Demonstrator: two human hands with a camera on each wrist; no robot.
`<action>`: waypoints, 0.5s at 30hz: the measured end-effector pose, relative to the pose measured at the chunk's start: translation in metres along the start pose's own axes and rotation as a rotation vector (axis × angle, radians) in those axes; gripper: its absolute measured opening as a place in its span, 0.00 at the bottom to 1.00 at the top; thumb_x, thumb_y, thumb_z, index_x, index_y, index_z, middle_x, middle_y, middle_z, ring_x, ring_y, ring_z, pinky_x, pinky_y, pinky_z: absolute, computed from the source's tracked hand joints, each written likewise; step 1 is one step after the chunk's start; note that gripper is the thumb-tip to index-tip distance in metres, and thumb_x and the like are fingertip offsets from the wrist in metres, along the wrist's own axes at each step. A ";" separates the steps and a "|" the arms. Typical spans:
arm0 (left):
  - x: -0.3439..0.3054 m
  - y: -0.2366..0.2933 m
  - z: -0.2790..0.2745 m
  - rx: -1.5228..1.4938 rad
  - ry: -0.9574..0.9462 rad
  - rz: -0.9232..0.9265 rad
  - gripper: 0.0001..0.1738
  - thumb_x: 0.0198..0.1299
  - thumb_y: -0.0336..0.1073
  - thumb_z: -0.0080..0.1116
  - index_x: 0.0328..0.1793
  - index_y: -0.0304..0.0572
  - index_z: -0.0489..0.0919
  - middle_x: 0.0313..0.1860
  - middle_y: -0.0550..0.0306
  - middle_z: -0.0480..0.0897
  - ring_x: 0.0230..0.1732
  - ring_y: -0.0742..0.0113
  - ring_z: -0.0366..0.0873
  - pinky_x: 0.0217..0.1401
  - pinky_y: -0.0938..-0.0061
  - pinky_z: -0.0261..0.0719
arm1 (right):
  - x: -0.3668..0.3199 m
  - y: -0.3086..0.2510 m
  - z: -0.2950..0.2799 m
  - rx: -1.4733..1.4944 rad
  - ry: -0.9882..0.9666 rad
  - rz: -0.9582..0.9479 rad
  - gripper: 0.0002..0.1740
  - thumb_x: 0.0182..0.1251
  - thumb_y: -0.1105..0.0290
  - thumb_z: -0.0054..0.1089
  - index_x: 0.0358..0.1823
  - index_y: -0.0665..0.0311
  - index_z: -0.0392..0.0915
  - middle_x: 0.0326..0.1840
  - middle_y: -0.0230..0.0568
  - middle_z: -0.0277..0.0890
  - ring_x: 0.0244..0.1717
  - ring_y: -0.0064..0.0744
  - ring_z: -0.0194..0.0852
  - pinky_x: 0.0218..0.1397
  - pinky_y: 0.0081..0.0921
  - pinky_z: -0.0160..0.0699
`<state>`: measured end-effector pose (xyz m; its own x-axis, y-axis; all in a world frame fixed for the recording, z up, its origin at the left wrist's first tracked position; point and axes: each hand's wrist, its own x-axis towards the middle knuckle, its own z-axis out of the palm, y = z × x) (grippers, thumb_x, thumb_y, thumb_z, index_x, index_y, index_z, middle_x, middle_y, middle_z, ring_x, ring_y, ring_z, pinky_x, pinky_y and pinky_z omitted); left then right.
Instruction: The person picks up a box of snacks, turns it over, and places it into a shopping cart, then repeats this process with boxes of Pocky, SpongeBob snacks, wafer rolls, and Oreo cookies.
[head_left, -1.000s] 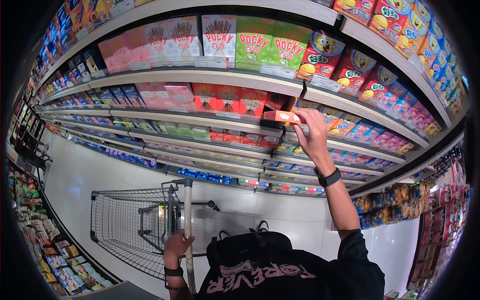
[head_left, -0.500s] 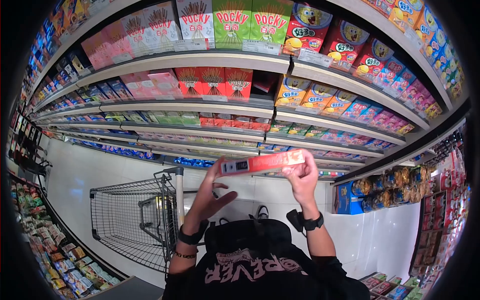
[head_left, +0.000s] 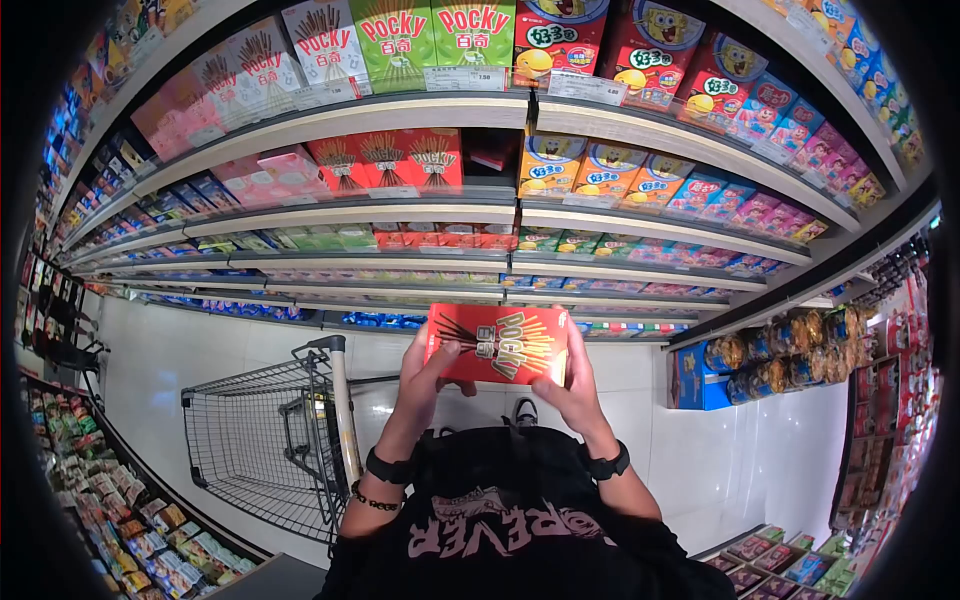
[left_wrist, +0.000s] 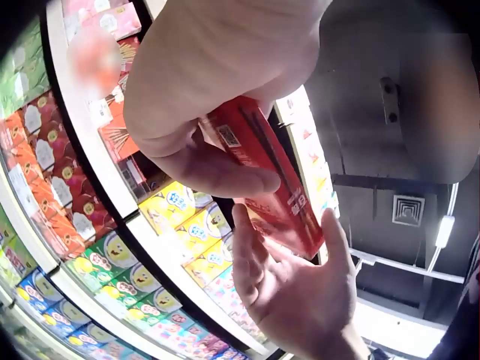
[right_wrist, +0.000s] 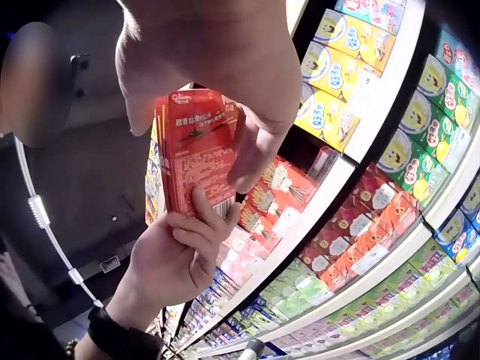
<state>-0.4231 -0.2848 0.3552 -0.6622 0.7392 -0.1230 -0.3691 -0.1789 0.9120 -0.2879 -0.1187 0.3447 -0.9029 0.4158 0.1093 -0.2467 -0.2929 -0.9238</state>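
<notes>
A red Pocky box (head_left: 497, 345) is held sideways in front of the chest, its front face up in the head view. The left hand (head_left: 417, 380) grips its left end, thumb on the front. At the other end the right hand (head_left: 578, 388) holds the edge with its thumb near the lower corner. In the left wrist view the box (left_wrist: 266, 180) lies between the left hand (left_wrist: 217, 82) and the right hand (left_wrist: 300, 292). The right wrist view shows the printed back of the box (right_wrist: 199, 154), with the left fingers (right_wrist: 202, 225) against it.
Shelves of snack boxes curve across the front, with red Pocky boxes (head_left: 385, 160) beside a dark gap (head_left: 488, 160). A wire shopping cart (head_left: 255, 440) stands at the left. At the right is a blue display stand (head_left: 690, 378) with packaged snacks.
The right hand has brought the box from the shelf down to the chest. The left hand has left the cart handle and taken the other end; the box's front has turned up.
</notes>
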 end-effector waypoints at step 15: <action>0.010 -0.042 0.057 0.039 0.113 -0.260 0.30 0.72 0.44 0.42 0.76 0.42 0.54 0.67 0.44 0.68 0.62 0.56 0.73 0.57 0.64 0.75 | 0.024 0.015 -0.081 -0.376 -0.273 0.058 0.51 0.52 0.72 0.71 0.73 0.67 0.46 0.69 0.47 0.61 0.68 0.38 0.62 0.69 0.36 0.64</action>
<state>-0.3768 -0.2326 0.3380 -0.6180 0.6797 -0.3951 -0.5120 0.0334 0.8583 -0.2853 -0.0436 0.3034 -0.9834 0.1516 0.0993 -0.0936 0.0445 -0.9946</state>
